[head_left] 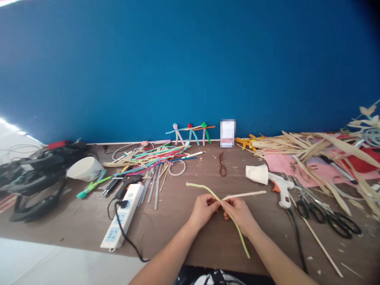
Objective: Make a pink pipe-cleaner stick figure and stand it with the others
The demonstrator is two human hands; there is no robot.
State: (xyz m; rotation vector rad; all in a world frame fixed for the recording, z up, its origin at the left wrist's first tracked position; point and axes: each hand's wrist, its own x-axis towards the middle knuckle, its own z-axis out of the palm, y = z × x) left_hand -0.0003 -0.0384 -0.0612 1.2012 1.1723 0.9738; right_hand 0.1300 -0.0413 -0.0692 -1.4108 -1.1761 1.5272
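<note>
Close to the table's front edge, my left hand [204, 210] and my right hand [237, 213] meet fingertip to fingertip. Between them a yellow-green pipe cleaner [241, 235] crosses a pale, whitish pipe cleaner [249, 194]. My left fingers pinch the yellow-green one near the crossing. The right thumb and fingers are closed at the same spot, and the pale one sticks out to the right above that hand. How the two strands join is hidden by the fingertips. Beyond stand several small pipe-cleaner figures [190, 134] against the blue wall.
A heap of coloured pipe cleaners [148, 156] lies left, behind a white power strip [123, 217] and a white bowl [85, 169]. A glue gun [282, 188], black-handled scissors [341, 225] and dry leaf strips [303, 146] lie right. A bead string [221, 164] lies ahead.
</note>
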